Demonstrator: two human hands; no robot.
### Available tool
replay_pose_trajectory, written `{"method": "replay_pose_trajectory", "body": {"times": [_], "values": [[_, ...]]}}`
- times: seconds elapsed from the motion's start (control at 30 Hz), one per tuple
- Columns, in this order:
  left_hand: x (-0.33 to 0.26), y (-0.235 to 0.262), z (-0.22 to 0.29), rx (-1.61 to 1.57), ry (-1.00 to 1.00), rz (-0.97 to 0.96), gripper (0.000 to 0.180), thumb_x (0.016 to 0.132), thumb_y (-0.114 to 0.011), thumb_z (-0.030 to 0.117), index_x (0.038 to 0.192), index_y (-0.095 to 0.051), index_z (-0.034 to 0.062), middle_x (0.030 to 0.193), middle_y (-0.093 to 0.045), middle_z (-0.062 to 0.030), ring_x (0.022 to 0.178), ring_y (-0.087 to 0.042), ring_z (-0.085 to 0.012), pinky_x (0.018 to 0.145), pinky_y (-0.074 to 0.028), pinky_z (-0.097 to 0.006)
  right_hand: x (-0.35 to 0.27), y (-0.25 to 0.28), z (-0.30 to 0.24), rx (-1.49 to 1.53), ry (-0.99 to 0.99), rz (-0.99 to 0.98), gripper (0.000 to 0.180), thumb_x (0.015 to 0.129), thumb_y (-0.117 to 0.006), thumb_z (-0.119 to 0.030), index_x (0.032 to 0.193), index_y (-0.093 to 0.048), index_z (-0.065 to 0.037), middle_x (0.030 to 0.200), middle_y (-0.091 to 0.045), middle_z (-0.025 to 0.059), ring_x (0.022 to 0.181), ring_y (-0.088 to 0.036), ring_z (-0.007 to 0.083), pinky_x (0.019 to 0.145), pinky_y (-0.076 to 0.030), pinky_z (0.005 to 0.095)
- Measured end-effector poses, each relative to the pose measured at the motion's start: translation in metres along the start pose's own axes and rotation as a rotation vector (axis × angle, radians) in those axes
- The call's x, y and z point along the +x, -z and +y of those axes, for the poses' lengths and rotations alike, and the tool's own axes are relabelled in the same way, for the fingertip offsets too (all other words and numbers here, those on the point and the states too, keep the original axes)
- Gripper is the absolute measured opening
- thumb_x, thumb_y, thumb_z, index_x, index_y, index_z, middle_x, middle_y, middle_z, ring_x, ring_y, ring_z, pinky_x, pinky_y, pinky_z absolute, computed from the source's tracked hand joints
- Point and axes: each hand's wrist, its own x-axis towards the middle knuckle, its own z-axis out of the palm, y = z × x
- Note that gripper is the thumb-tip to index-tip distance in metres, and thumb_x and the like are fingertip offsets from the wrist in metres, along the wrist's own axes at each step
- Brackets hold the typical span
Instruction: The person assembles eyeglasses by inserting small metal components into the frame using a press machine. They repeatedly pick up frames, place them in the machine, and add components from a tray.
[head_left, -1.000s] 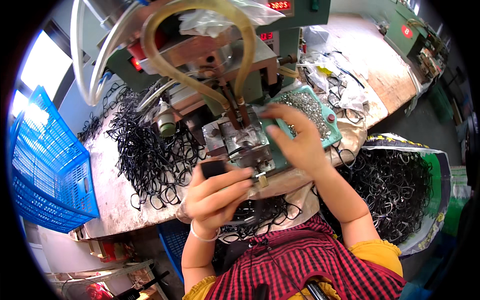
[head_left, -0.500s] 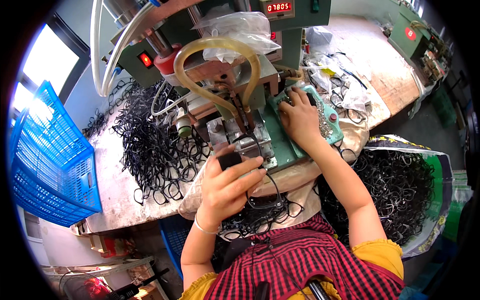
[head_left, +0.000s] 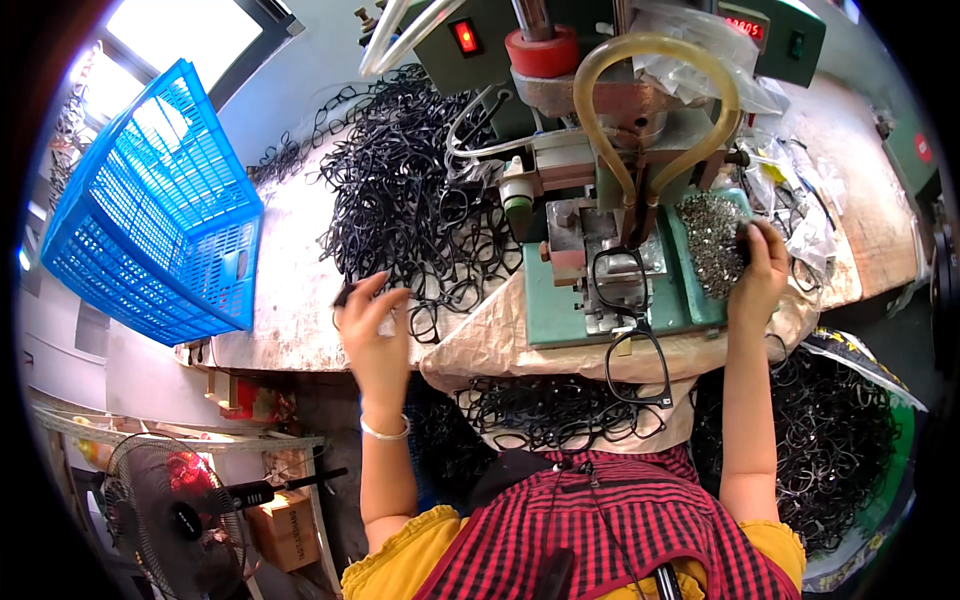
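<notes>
My left hand [head_left: 375, 322] reaches out to the near edge of a big heap of black eyeglass frames [head_left: 410, 205] on the bench, fingers spread and touching the loose frames. My right hand [head_left: 760, 268] rests with curled fingers on the right side of a green tray of small metal parts [head_left: 705, 238]; its fingertips are hidden. Between the hands stands a green press machine [head_left: 600, 150] with a looped yellowish hose [head_left: 655, 60]. One black frame [head_left: 620, 280] lies on its metal jig, and another black frame [head_left: 640, 365] hangs over the bench's front edge.
A blue plastic crate [head_left: 150, 220] stands tilted at the left end of the bench. More black frames fill my lap [head_left: 560, 415] and a sack [head_left: 840, 450] at my right. A floor fan [head_left: 165, 510] sits low on the left. Plastic bags [head_left: 800, 200] lie behind the tray.
My left hand has left the machine's front and swung left to the frame heap. My right hand has stayed at the parts tray. The view has shifted down and left.
</notes>
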Motion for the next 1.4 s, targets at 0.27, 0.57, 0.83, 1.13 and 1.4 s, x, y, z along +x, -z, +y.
{"method": "replay_pose_trajectory", "body": {"times": [0.27, 0.57, 0.83, 1.13, 1.4], "values": [[-0.024, -0.088, -0.033, 0.169, -0.177, -0.242, 0.010, 0.079, -0.065, 0.002, 0.087, -0.069, 0.0057, 0.142, -0.056, -0.0162, 0.133, -0.048, -0.0401, 0.112, -0.035, -0.051, -0.017, 0.002, -0.043, -0.495, 0.103, -0.147, 0.015, 0.094, -0.068, -0.005, 0.108, -0.072, 0.000, 0.098, -0.072, 0.0032, 0.093, -0.065, 0.0102, 0.087, -0.049, 0.0244], [-0.005, -0.037, 0.009, -0.359, 0.081, -0.206, 0.006, 0.093, -0.067, 0.004, 0.096, -0.064, -0.0007, 0.086, -0.064, -0.0065, 0.078, -0.057, -0.0195, 0.070, -0.046, -0.030, -0.046, 0.010, -0.083, -0.690, 0.235, -0.289, 0.014, 0.087, -0.067, 0.002, 0.100, -0.073, 0.000, 0.097, -0.073, 0.0077, 0.093, -0.068, 0.0182, 0.085, -0.051, 0.0302], [-0.008, -0.074, 0.057, -1.143, 0.433, 0.058, 0.007, 0.104, -0.056, 0.009, 0.105, -0.058, 0.0020, 0.091, -0.059, -0.0024, 0.073, -0.061, -0.0097, 0.062, -0.049, -0.022, -0.061, -0.100, -0.082, -0.300, 0.156, -0.526, 0.041, 0.081, -0.068, 0.001, 0.120, -0.058, 0.003, 0.094, -0.069, 0.0129, 0.090, -0.068, 0.0187, 0.082, -0.052, 0.0302], [0.011, -0.043, 0.099, -1.469, 0.093, 0.220, 0.021, 0.105, -0.052, 0.013, 0.119, -0.062, 0.0004, 0.112, -0.069, -0.0177, 0.094, -0.067, -0.0258, 0.083, -0.055, -0.040, -0.066, -0.105, -0.083, -0.114, -0.011, -0.512, 0.056, 0.082, -0.071, -0.004, 0.133, -0.049, 0.002, 0.097, -0.071, 0.0098, 0.089, -0.066, 0.0158, 0.088, -0.049, 0.0293], [0.020, -0.020, 0.151, -1.039, -0.533, 0.069, 0.007, 0.083, -0.074, 0.006, 0.090, -0.072, 0.0070, 0.093, -0.076, -0.0123, 0.082, -0.072, -0.0295, 0.091, -0.055, -0.047, -0.073, -0.091, -0.119, -0.272, -0.011, -0.641, 0.050, 0.086, -0.065, -0.006, 0.134, -0.054, -0.002, 0.113, -0.070, 0.0140, 0.108, -0.066, 0.0244, 0.097, -0.048, 0.0363]]}}
